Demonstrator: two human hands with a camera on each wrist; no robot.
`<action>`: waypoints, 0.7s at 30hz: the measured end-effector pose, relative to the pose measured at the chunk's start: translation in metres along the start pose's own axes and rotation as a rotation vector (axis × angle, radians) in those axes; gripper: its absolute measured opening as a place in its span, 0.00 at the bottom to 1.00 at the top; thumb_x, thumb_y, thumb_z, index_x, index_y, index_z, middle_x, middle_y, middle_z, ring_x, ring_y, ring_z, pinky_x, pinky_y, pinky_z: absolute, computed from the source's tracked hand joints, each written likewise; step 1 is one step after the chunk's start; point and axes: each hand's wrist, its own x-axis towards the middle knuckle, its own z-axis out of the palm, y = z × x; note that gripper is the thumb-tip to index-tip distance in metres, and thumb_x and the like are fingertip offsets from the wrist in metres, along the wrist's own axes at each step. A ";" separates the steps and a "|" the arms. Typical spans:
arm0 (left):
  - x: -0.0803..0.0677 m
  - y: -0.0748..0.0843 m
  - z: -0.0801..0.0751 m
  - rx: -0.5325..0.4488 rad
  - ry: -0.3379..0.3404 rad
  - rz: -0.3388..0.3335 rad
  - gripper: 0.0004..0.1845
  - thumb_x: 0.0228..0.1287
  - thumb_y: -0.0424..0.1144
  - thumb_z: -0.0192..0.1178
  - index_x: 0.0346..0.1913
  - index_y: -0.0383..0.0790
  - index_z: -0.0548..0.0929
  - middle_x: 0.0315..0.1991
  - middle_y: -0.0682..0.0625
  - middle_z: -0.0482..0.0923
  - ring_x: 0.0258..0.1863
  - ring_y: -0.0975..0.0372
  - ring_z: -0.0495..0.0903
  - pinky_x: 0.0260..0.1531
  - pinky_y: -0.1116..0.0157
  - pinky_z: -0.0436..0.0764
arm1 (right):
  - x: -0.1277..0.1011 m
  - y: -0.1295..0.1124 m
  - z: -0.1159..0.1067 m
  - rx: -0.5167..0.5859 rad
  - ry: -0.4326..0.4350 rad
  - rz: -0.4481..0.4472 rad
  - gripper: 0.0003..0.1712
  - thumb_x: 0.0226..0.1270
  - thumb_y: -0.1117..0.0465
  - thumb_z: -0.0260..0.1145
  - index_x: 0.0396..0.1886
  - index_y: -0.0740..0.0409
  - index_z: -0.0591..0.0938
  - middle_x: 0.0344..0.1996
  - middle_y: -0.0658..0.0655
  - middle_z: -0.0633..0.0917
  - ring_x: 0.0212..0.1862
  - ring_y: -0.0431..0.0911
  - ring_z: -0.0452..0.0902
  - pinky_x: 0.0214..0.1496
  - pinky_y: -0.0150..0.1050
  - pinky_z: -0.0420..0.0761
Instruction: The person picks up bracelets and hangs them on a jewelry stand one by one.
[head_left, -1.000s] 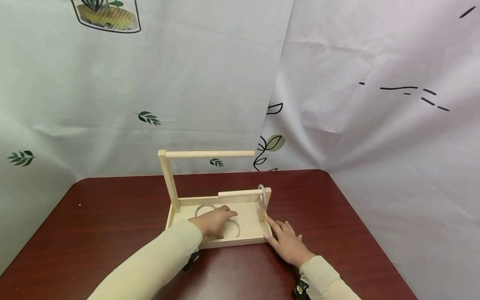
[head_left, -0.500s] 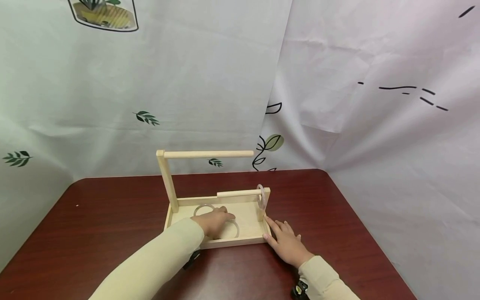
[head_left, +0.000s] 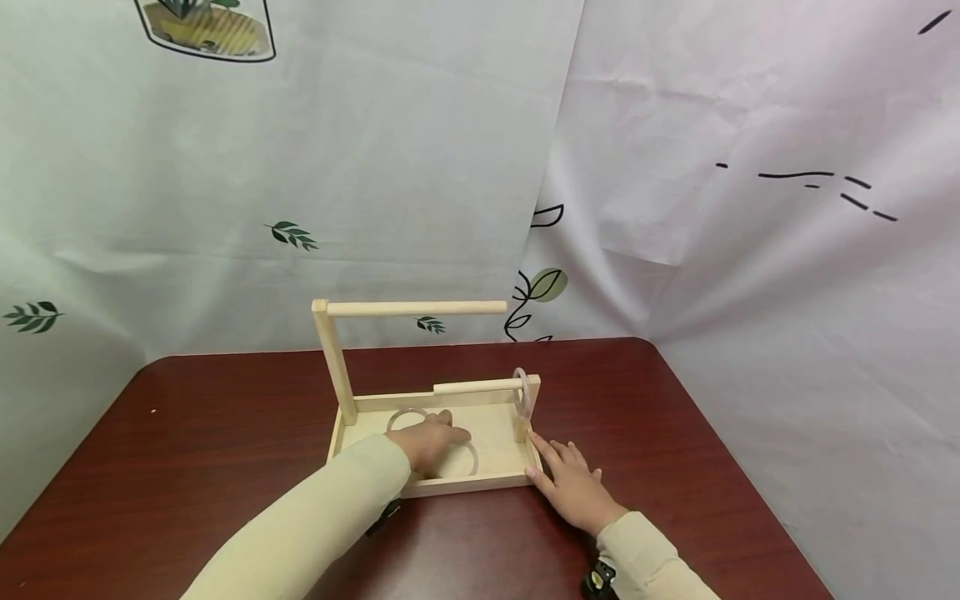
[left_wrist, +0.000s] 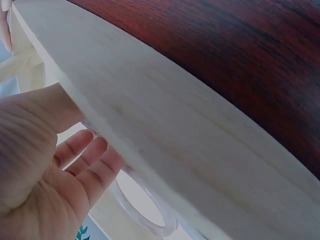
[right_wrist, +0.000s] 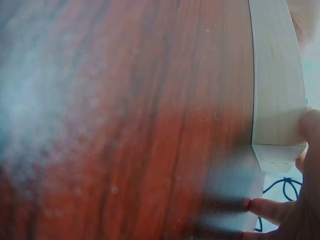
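A pale wooden jewelry stand [head_left: 480, 482] has a shallow tray, two posts and two crossbars. My left hand [head_left: 429, 443] reaches into the tray, its thumb and curled fingers pinching a translucent bangle [head_left: 476, 457] low behind the front wall. In the left wrist view the wall [left_wrist: 150, 115] hides the thumb tip, while a bangle [left_wrist: 131, 202] shows below the fingertips. Another bangle [head_left: 406, 410] lies farther left in the tray. One bangle [head_left: 528, 402] hangs on the lower crossbar [head_left: 472, 387]. My right hand [head_left: 577, 492] rests against the tray's right front corner, fingers extended.
The upper crossbar [head_left: 420, 308] juts rightward from the tall left post [head_left: 337, 362], above and behind the left hand. A dark red wooden table [head_left: 225, 433] carries the stand. Patterned white cloth [head_left: 420, 167] hangs behind and at the sides.
Both hands stay nearly in place, the left still low in the tray and the right at the corner. The whole view shifts slightly left.
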 end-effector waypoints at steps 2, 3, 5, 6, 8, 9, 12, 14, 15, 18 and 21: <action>0.001 0.000 0.000 0.025 -0.004 0.004 0.37 0.41 0.25 0.74 0.59 0.50 0.79 0.45 0.46 0.69 0.45 0.56 0.70 0.41 0.59 0.75 | 0.000 0.000 -0.001 -0.003 0.002 -0.001 0.34 0.72 0.40 0.53 0.74 0.41 0.63 0.65 0.66 0.69 0.70 0.69 0.53 0.52 0.82 0.52; 0.001 0.000 0.000 0.033 -0.007 0.003 0.36 0.41 0.25 0.73 0.59 0.50 0.79 0.45 0.46 0.69 0.45 0.56 0.70 0.40 0.59 0.74 | 0.000 0.000 -0.001 -0.004 0.003 -0.002 0.33 0.72 0.41 0.54 0.74 0.41 0.63 0.65 0.67 0.69 0.70 0.69 0.53 0.52 0.82 0.52; 0.002 0.001 -0.001 0.055 -0.008 0.004 0.35 0.42 0.25 0.73 0.58 0.50 0.80 0.45 0.46 0.69 0.45 0.56 0.70 0.40 0.59 0.74 | 0.000 -0.001 -0.002 -0.003 0.006 -0.003 0.33 0.72 0.41 0.54 0.74 0.42 0.63 0.65 0.67 0.69 0.70 0.70 0.53 0.52 0.82 0.52; 0.002 0.002 0.000 0.063 -0.008 0.005 0.34 0.43 0.25 0.73 0.57 0.50 0.80 0.44 0.46 0.69 0.45 0.56 0.70 0.40 0.59 0.74 | -0.001 -0.001 -0.002 -0.002 0.007 -0.004 0.33 0.72 0.41 0.54 0.74 0.42 0.63 0.65 0.67 0.69 0.70 0.70 0.53 0.52 0.82 0.52; 0.003 0.002 0.000 0.087 -0.001 0.011 0.32 0.43 0.26 0.73 0.56 0.49 0.81 0.44 0.46 0.70 0.45 0.56 0.70 0.41 0.60 0.75 | -0.001 -0.001 -0.002 -0.002 0.007 -0.005 0.33 0.72 0.41 0.54 0.74 0.42 0.63 0.65 0.67 0.69 0.70 0.70 0.54 0.52 0.82 0.52; 0.003 0.003 0.001 0.101 0.003 0.016 0.31 0.43 0.26 0.73 0.55 0.48 0.81 0.43 0.47 0.70 0.44 0.57 0.71 0.41 0.60 0.75 | -0.001 -0.002 -0.003 -0.001 0.007 -0.006 0.33 0.72 0.42 0.54 0.74 0.42 0.63 0.65 0.67 0.69 0.70 0.70 0.54 0.52 0.82 0.52; 0.002 0.003 0.002 0.121 0.012 0.026 0.27 0.44 0.27 0.72 0.52 0.46 0.82 0.41 0.47 0.69 0.42 0.57 0.71 0.41 0.60 0.75 | -0.001 -0.002 -0.002 -0.001 0.007 -0.006 0.33 0.72 0.42 0.54 0.74 0.43 0.63 0.65 0.67 0.69 0.70 0.70 0.54 0.52 0.82 0.52; 0.001 0.004 0.002 0.122 0.013 0.027 0.25 0.45 0.27 0.72 0.50 0.44 0.82 0.41 0.47 0.69 0.41 0.58 0.70 0.41 0.61 0.75 | -0.001 -0.002 -0.002 -0.002 0.007 -0.005 0.33 0.72 0.42 0.54 0.74 0.43 0.63 0.65 0.67 0.69 0.70 0.70 0.54 0.52 0.82 0.52; 0.000 0.004 0.001 0.118 0.014 0.027 0.24 0.45 0.27 0.72 0.48 0.43 0.81 0.40 0.47 0.69 0.40 0.58 0.70 0.41 0.61 0.75 | -0.001 -0.002 -0.001 -0.001 0.007 -0.005 0.33 0.72 0.41 0.54 0.74 0.43 0.63 0.65 0.67 0.69 0.70 0.70 0.54 0.52 0.82 0.52; -0.001 0.005 0.001 0.105 0.018 0.022 0.21 0.46 0.28 0.72 0.46 0.42 0.81 0.39 0.47 0.68 0.39 0.58 0.70 0.40 0.61 0.74 | -0.001 -0.002 -0.001 -0.002 0.006 -0.002 0.33 0.72 0.41 0.54 0.74 0.42 0.63 0.65 0.67 0.69 0.70 0.69 0.54 0.52 0.82 0.52; -0.002 0.005 0.000 0.094 0.025 0.018 0.20 0.46 0.27 0.72 0.44 0.41 0.80 0.39 0.48 0.67 0.38 0.58 0.69 0.40 0.60 0.74 | -0.001 -0.001 -0.001 0.000 0.004 -0.001 0.33 0.72 0.41 0.54 0.74 0.42 0.63 0.65 0.67 0.69 0.70 0.69 0.53 0.52 0.82 0.52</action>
